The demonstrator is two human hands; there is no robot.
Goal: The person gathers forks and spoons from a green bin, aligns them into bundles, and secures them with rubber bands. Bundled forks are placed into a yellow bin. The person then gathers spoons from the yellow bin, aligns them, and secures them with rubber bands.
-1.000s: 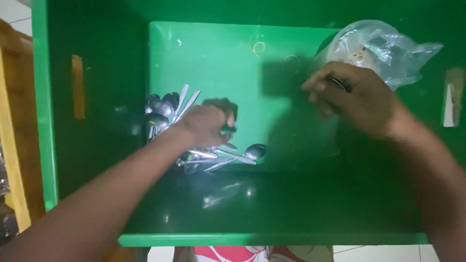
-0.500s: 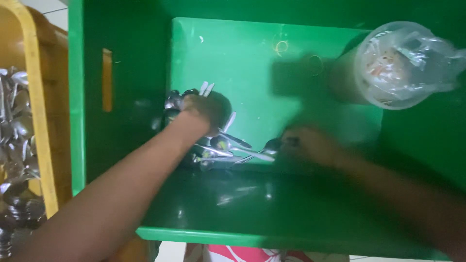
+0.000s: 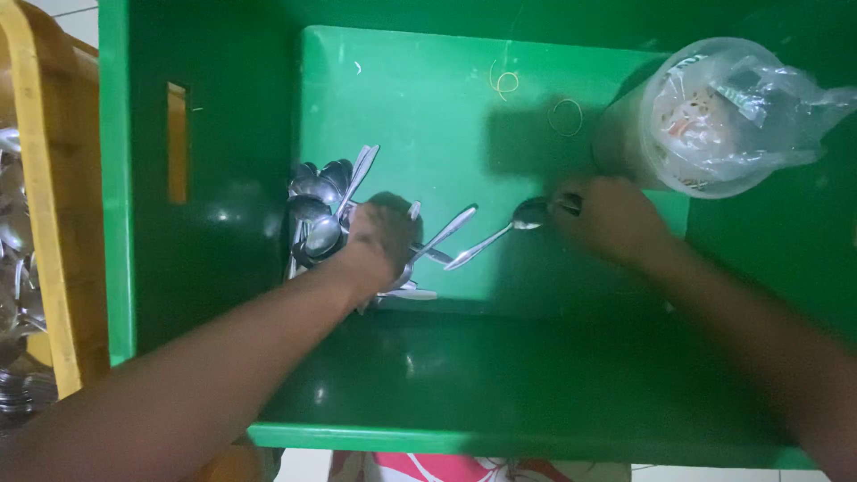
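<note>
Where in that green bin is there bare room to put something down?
The crate floor is bare across its far part, between the spoon pile and the bagged container, apart from two thin rubber bands. It is crowded on the near side, around the left hand and the right hand.

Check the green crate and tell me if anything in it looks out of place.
Two rubber bands lie loose on the green crate floor, apart from the spoons under the left hand. The right hand holds a single spoon by its bowl. A bag-lined container stands in the corner. Nothing looks spilled or damaged.
</note>
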